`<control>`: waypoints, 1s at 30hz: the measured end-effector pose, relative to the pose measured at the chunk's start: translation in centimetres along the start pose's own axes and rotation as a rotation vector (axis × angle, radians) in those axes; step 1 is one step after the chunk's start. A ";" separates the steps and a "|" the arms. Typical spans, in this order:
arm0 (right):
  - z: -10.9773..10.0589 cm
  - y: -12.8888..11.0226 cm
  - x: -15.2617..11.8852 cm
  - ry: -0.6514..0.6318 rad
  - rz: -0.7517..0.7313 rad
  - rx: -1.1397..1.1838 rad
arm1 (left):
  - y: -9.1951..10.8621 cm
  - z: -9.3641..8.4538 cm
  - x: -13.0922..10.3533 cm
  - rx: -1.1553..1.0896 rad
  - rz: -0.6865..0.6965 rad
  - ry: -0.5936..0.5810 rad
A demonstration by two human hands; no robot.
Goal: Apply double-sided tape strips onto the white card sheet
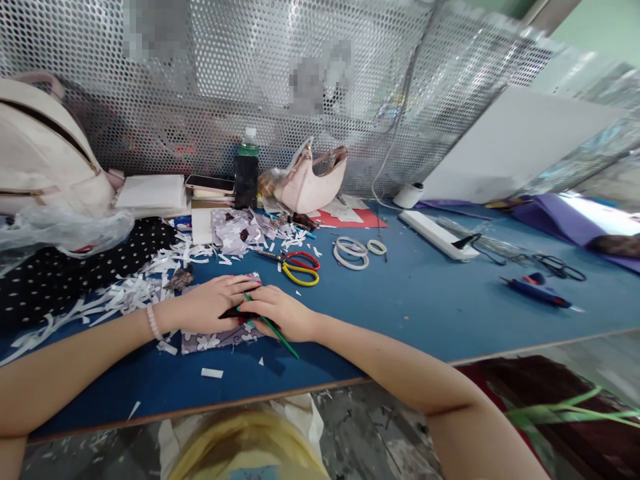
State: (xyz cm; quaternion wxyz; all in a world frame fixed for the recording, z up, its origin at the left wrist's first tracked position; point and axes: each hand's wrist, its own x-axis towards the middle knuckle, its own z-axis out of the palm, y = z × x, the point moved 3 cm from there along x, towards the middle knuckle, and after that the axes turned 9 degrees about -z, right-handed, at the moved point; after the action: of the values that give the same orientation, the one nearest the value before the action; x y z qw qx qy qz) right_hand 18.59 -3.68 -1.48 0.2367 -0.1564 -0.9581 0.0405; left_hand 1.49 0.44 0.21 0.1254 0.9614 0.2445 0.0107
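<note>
1 green bottle (249,148), capped in white, is stood against a perforated metal screen (240,67); its lower part is covered in black. 1 curved pink handbag (320,190) is partly wrapped in clear plastic; its contents are hidden, as are those of 1 cream backpack (50,147). 1 piece of flower-patterned grey cloth (207,343) is laid on the blue table (375,320) under 2 hands. The left hand (213,303) is laid over it, fingers close together; whether anything is gripped cannot be told. 1 slender green stick (280,337) is pinched by the right hand (283,313). Beyond are seen 3 pale rings (376,247) and 1 pair of scissors (286,264), its handles red and yellow.
</note>
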 end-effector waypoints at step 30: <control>0.0 0.0 -0.2 -0.046 0.014 0.031 | 0.0 -0.1 -0.1 -0.004 0.009 0.012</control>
State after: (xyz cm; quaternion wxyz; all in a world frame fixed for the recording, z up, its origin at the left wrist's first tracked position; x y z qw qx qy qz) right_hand 18.79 -3.75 -1.61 0.2169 -0.1582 -0.9614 0.0605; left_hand 1.42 0.45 0.26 0.1257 0.9622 0.2409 0.0176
